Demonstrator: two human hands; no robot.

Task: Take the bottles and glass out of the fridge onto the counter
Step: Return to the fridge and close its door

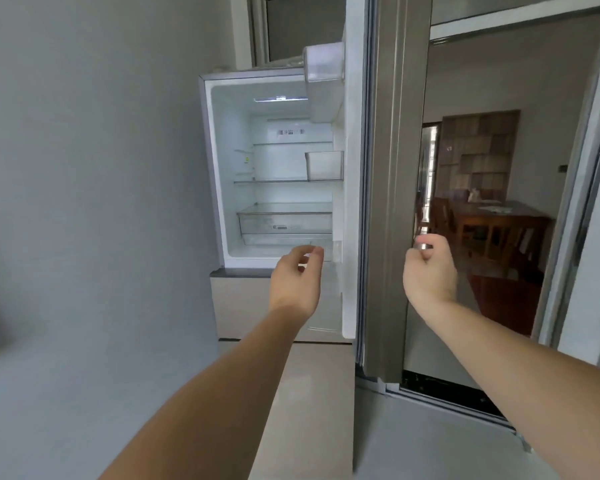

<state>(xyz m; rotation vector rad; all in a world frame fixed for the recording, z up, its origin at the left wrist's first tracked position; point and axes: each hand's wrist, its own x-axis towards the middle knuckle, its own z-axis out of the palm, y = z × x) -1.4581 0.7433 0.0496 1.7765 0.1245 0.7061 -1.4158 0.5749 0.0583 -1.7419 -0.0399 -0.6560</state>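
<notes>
The fridge (222, 174) stands open and lit. Its glass shelves, the clear drawer (284, 223) and the door bins (324, 164) show no bottle and no glass. My left hand (295, 282) is stretched out in front of the fridge's lower right corner, fingers loosely curled and apart, holding nothing. My right hand (428, 271) is at the outer edge of the open fridge door (392, 188), with its fingers curled on that edge. A small grey thing shows at its fingertips. No counter is in view.
A plain grey wall (94, 168) fills the left. Below the open compartment are the fridge's shut lower drawers (243, 306). To the right, a sliding door frame (568, 202) opens onto a room with a wooden table (506, 216) and chairs. The floor is pale tile.
</notes>
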